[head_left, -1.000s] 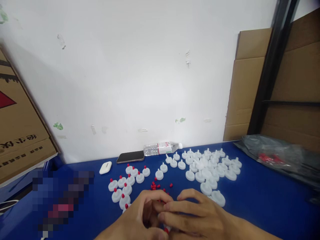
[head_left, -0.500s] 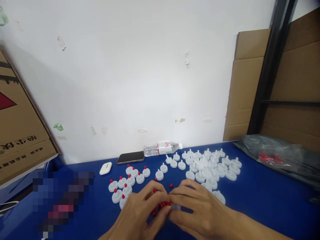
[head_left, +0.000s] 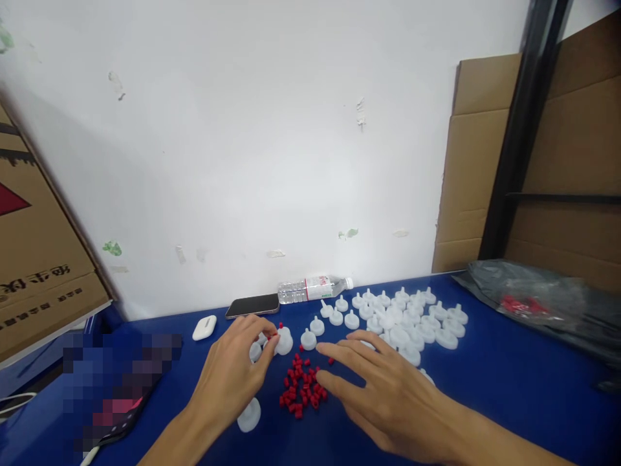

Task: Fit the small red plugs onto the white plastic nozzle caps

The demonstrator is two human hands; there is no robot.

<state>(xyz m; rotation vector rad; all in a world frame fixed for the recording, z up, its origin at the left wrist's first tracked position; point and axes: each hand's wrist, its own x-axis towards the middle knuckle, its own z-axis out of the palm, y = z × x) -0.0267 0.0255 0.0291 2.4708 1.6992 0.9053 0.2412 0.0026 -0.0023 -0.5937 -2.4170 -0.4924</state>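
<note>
My left hand (head_left: 235,366) is closed, thumb and finger pinching the small red tip of a white spout cap (head_left: 270,345) among the red-tipped caps on the left. Part of that cap is hidden by my fingers. Beside it stands another red-tipped white spout cap (head_left: 284,341). My right hand (head_left: 383,395) is open and holds nothing, its fingers spread just right of a pile of loose red tips (head_left: 303,386). To its upper right lies a crowd of untipped white spout caps (head_left: 400,333), a few partly behind the hand. One white cap (head_left: 249,415) sits below my left wrist.
A water bottle (head_left: 315,288), a phone (head_left: 253,305) and a white earphone case (head_left: 204,327) lie along the wall on the blue table (head_left: 524,388). At right is a grey plastic bag (head_left: 485,275) with red pieces in clear film. Cardboard (head_left: 473,162) leans behind.
My hands have moved apart. The left went up and left with a red-tipped spout cap to the tipped group; the right shifted slightly and opened, uncovering the red pile.
</note>
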